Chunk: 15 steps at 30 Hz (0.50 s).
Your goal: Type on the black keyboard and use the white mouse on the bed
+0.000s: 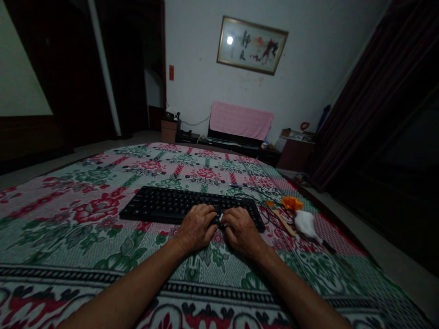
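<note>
A black keyboard (161,201) lies flat on the patterned bedspread, its long side towards me. My left hand (199,225) rests over its front edge, right of the middle, with the fingers curled together. Close beside it, my right hand (240,227) bends its fingers inward over the same edge. Between the fingertips shows a small dark thing with a pale spot (221,216); dim light and the fingers hide what it is. Both hands appear closed around it or pressed against it.
Right of the keyboard lie a wooden-handled brush (284,221), an orange cloth-like piece (292,203), a white-headed thing with a dark handle (306,224) and a black cable (270,219). A purple pen-like thing (235,185) lies behind. The bedspread (85,256) spans the foreground.
</note>
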Each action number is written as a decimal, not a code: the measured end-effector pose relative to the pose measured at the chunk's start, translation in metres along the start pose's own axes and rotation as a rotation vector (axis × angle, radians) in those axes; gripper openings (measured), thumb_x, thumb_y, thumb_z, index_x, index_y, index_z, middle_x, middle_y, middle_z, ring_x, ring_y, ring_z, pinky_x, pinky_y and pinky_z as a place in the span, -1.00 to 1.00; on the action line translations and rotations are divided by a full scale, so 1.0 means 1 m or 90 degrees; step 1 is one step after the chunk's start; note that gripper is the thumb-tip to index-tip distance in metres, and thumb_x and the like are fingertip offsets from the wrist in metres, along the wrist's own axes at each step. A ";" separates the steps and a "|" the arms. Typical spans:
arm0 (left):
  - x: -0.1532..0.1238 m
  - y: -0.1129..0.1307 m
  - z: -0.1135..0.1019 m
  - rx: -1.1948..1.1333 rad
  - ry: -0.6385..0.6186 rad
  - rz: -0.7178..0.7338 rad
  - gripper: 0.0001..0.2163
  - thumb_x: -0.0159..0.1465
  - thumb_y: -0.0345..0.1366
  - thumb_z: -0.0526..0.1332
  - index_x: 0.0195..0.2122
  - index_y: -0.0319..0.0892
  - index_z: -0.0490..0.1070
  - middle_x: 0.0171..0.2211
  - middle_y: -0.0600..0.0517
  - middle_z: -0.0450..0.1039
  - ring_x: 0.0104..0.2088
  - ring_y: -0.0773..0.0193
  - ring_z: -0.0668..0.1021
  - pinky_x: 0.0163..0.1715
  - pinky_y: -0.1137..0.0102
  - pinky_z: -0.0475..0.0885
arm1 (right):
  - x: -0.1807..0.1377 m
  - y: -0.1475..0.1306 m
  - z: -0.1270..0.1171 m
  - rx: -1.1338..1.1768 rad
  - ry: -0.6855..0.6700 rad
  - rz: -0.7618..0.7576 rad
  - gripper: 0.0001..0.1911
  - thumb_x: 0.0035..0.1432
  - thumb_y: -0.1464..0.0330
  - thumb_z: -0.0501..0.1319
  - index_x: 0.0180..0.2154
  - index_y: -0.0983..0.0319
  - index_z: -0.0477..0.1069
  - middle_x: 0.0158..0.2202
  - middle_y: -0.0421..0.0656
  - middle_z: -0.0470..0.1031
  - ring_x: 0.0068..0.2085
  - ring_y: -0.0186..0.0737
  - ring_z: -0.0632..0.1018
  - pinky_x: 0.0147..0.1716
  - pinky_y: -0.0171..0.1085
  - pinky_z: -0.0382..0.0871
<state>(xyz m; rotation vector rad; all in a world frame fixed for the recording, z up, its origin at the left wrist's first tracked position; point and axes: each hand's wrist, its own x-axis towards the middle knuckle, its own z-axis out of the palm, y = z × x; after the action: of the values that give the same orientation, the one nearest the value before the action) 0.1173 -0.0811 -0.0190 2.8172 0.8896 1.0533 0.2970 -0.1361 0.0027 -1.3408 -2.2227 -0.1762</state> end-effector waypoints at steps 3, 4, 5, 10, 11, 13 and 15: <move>0.000 -0.001 0.001 0.005 0.005 0.009 -0.80 0.17 -0.34 0.19 -0.17 -0.18 0.44 -0.07 -0.10 0.44 -0.04 0.07 0.43 -0.03 0.13 0.37 | 0.000 -0.001 -0.002 -0.009 -0.002 -0.002 -0.85 0.04 0.55 0.09 -0.37 0.23 0.38 -0.29 -0.11 0.43 -0.23 -0.17 0.34 -0.16 -0.18 0.15; 0.000 -0.002 0.001 0.005 0.011 0.011 -0.79 0.16 -0.35 0.19 -0.17 -0.18 0.44 -0.07 -0.10 0.44 -0.03 0.07 0.43 -0.02 0.13 0.37 | 0.000 -0.002 -0.003 -0.012 -0.002 -0.004 -0.86 0.04 0.54 0.10 -0.38 0.23 0.37 -0.30 -0.11 0.43 -0.24 -0.17 0.33 -0.17 -0.18 0.15; 0.000 -0.002 0.001 0.004 0.017 0.014 -0.79 0.16 -0.35 0.18 -0.16 -0.18 0.44 -0.07 -0.10 0.44 -0.03 0.08 0.43 -0.02 0.13 0.37 | 0.000 -0.002 -0.004 -0.013 -0.001 -0.008 -0.87 0.04 0.53 0.10 -0.40 0.23 0.37 -0.31 -0.11 0.43 -0.25 -0.18 0.33 -0.18 -0.18 0.15; -0.001 -0.004 0.003 -0.001 0.030 0.018 -0.78 0.16 -0.34 0.18 -0.15 -0.15 0.45 -0.08 -0.09 0.45 -0.04 0.08 0.44 -0.02 0.11 0.37 | -0.003 -0.001 -0.004 -0.008 0.021 -0.023 -0.86 0.02 0.54 0.10 -0.41 0.23 0.38 -0.33 -0.12 0.44 -0.25 -0.18 0.34 -0.19 -0.19 0.15; -0.001 -0.004 0.003 -0.002 0.030 0.018 -0.77 0.16 -0.33 0.19 -0.14 -0.15 0.45 -0.08 -0.09 0.45 -0.04 0.08 0.44 -0.02 0.11 0.37 | -0.004 0.000 -0.003 -0.006 0.030 -0.022 -0.85 0.02 0.54 0.09 -0.41 0.22 0.38 -0.33 -0.12 0.45 -0.25 -0.18 0.34 -0.19 -0.19 0.15; -0.001 -0.004 0.003 -0.002 0.028 0.019 -0.77 0.17 -0.32 0.19 -0.13 -0.16 0.45 -0.07 -0.10 0.45 -0.04 0.08 0.44 -0.02 0.11 0.37 | -0.007 0.003 -0.003 -0.001 0.046 -0.016 -0.84 0.01 0.55 0.08 -0.43 0.22 0.38 -0.33 -0.12 0.45 -0.26 -0.19 0.35 -0.20 -0.19 0.15; -0.001 -0.004 0.003 0.000 0.026 0.020 -0.76 0.18 -0.31 0.19 -0.12 -0.18 0.44 -0.07 -0.11 0.45 -0.04 0.07 0.43 -0.02 0.12 0.38 | -0.009 0.007 -0.005 -0.001 0.064 -0.001 -0.83 -0.02 0.56 0.07 -0.45 0.22 0.37 -0.35 -0.13 0.45 -0.28 -0.19 0.35 -0.21 -0.20 0.15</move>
<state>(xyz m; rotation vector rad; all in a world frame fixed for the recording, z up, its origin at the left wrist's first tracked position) 0.1165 -0.0772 -0.0230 2.8293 0.8516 1.1175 0.3083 -0.1416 0.0007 -1.3019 -2.1398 -0.2401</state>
